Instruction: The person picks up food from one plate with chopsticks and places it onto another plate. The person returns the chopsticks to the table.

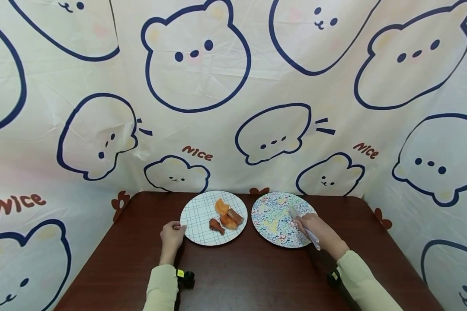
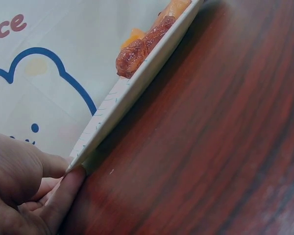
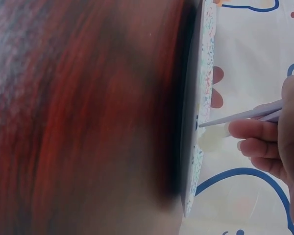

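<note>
My left hand pinches the left rim of a white plate with a green grid, thumb above and a finger beneath. On this plate lie a brown drumstick, a golden-brown food piece, a reddish-brown sausage-like piece and an orange slice. Over the right side of a multicoloured speckled plate, my right hand holds slim lilac tongs. Their pointed tip is close at the plate's surface. A pale yellowish piece shows beside the tip; its kind is unclear.
Both plates are side by side near the far edge of a dark brown table. Behind and beside it hangs a pale curtain with bear drawings. A black wrist camera sits at the left sleeve.
</note>
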A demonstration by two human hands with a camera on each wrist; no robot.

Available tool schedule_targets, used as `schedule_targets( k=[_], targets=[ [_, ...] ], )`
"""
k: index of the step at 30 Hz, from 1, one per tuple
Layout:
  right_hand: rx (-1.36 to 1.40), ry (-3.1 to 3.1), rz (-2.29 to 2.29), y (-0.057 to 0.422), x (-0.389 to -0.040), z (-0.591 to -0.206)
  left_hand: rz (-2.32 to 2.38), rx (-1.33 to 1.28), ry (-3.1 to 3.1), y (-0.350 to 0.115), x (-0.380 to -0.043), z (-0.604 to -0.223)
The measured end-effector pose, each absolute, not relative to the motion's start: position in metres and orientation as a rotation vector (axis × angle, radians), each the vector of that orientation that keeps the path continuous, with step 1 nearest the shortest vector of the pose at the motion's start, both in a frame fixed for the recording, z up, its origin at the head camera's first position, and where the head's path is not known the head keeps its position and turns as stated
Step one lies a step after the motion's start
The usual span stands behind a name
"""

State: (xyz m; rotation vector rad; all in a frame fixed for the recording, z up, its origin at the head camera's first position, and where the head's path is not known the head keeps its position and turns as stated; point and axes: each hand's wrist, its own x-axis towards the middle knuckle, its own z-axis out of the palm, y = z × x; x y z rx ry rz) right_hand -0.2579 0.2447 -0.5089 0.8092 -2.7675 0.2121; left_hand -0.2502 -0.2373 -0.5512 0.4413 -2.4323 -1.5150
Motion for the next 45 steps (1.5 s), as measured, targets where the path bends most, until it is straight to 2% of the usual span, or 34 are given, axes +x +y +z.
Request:
schedule_targets(
  k=[6,13,21,28,39,45],
  targets=[
    [0.809,-2.753,0.232,0.243,-0.254,-0.504,-1.521,0.445,-2.434,-0.236,-0.250,-0.551],
    [0.779,-2.581,0.487,0.244,-0.254,-0.496,-1.531,0.449,-2.434,-0.236,-0.251,-0.551],
    [0.682,-2.692,0.627,0.249,-0.255,-0.497,-1.504,0.456,-2.436,-0.235,-0.252,-0.549],
    [0.643,-2.711,0.575,0.252,-0.257,-0.500,-1.513,0.464,-2.441,-0.234,-0.251,-0.550],
    [0.752,-2.693,0.657,0.256,-0.255,-0.497,-1.510,0.454,-2.442,-0.235,-0.253,-0.549],
    [0.724,-2.732,0.748,0.256,-0.252,-0.497,-1.516,0.451,-2.444,-0.236,-0.251,-0.550]
  ],
)
